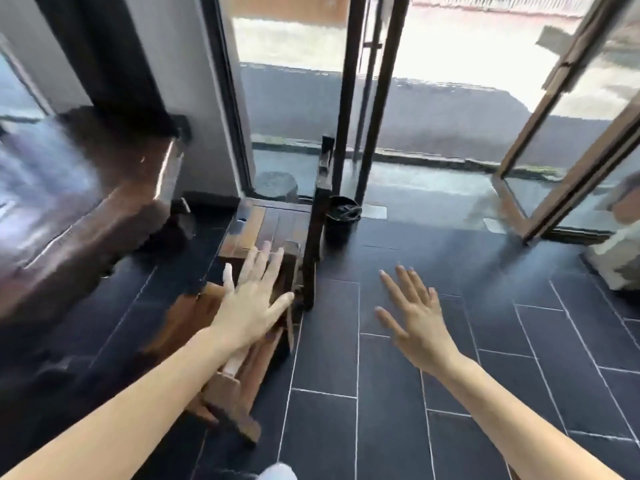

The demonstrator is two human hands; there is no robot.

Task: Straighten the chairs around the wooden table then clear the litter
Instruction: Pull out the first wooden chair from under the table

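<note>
A dark wooden table [104, 188] fills the left side, blurred by motion. Beside its near corner stands a wooden chair [277, 223] with a slatted seat and a tall dark back. A second wooden chair [228, 393] sits nearer to me, partly hidden under my left arm. My left hand [252, 299] hovers flat over these chairs with fingers spread and nothing in it. My right hand [415, 317] is open over the dark floor tiles to the right of the chairs, also holding nothing.
A small black bin [341, 216] with a dark liner stands just right of the chair back, by the black door frame [367, 98]. A glass door [571, 140] stands ajar at the right. A pale object [620, 251] sits at the far right edge.
</note>
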